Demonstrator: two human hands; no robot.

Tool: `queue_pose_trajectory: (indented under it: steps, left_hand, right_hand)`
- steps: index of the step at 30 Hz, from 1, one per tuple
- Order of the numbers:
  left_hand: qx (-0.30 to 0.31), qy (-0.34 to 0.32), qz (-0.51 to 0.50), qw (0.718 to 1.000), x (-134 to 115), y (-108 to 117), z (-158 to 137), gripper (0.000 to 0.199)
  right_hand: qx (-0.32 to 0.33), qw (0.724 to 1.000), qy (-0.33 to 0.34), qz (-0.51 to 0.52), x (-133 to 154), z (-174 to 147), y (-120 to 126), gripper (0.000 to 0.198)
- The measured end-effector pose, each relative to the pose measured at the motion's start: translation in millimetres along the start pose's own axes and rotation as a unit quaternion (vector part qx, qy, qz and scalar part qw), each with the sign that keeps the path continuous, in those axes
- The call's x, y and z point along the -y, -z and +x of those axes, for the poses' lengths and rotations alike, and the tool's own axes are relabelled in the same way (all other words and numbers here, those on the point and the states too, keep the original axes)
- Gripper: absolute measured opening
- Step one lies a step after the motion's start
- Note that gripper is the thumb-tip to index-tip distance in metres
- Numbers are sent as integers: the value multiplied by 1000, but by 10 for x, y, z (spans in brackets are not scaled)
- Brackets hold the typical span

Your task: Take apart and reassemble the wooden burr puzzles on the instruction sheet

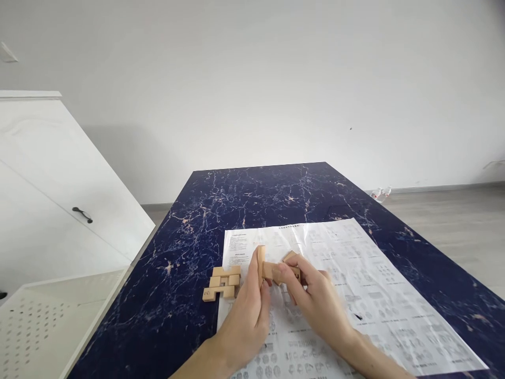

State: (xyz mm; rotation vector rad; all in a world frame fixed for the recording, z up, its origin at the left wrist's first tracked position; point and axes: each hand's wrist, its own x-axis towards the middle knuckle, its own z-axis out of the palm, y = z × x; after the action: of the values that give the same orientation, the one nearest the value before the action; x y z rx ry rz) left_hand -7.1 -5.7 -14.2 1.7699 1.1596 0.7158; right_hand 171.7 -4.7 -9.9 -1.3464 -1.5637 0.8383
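Note:
My left hand [250,305] grips an upright wooden puzzle piece [261,258], a light notched stick. Fingers of my right hand [315,289] close round another wooden puzzle piece [272,271], which points left and meets the upright one. A further wooden block [291,256] shows just behind my right fingers; whether it is held or lies on the sheet I cannot tell. Left of my hands, several notched wooden pieces [221,280] lie together on the table and the sheet's edge, one marked with a digit. Below both hands spreads a creased printed instruction sheet [335,247].
The dark blue marbled table [252,195] narrows toward the white wall [252,105]. To the left stands a white cabinet [59,173] with a black handle, and below it a white perforated surface [35,326]. A clear plastic object [381,194] shows beyond the table's right edge.

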Motion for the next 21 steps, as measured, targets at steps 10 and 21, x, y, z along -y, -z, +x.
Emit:
queue_pose_trajectory:
  steps: [10, 21]
  left_hand:
    - [4, 11, -5, 1000, -34, -28, -6, 66]
    - [-50, 4, -67, 996, -86, -18, -6, 71]
  right_hand:
    - [0, 1000, -7, 0, 6, -26, -21, 38]
    - [23, 999, -20, 32, 52, -8, -18, 37]
